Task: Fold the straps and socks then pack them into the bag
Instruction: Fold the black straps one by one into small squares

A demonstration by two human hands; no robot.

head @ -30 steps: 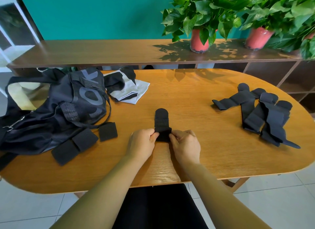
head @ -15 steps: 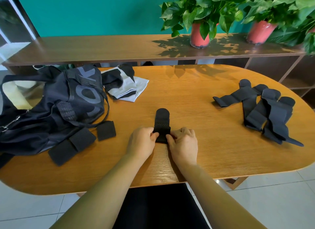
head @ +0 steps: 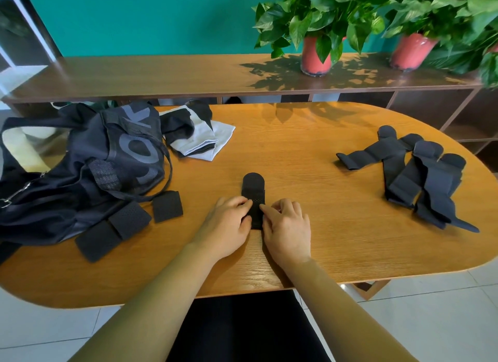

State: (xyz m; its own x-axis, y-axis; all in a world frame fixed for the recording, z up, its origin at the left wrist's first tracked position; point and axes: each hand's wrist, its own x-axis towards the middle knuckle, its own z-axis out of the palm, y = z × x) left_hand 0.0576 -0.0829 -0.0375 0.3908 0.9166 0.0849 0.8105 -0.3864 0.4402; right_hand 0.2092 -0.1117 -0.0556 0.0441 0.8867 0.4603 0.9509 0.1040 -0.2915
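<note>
A black strap (head: 253,185) is pinched at its near end between the left hand (head: 229,224) and the right hand (head: 288,227), fingers curled onto it, on the table (head: 310,159) right of the dark bag (head: 80,167). Folded straps (head: 126,218) are laid against the bag's near edge, socks (head: 199,138) at its far right corner, and unfolded straps (head: 420,173) well to its right.

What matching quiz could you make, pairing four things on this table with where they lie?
Things: 1 bag; 2 socks; 3 loose straps; 4 strap being folded.
Places: A between the left hand and right hand; B right side of the table; C left end of the table; D beside the bag, far side.
Pairs: 1-C, 2-D, 3-B, 4-A.
</note>
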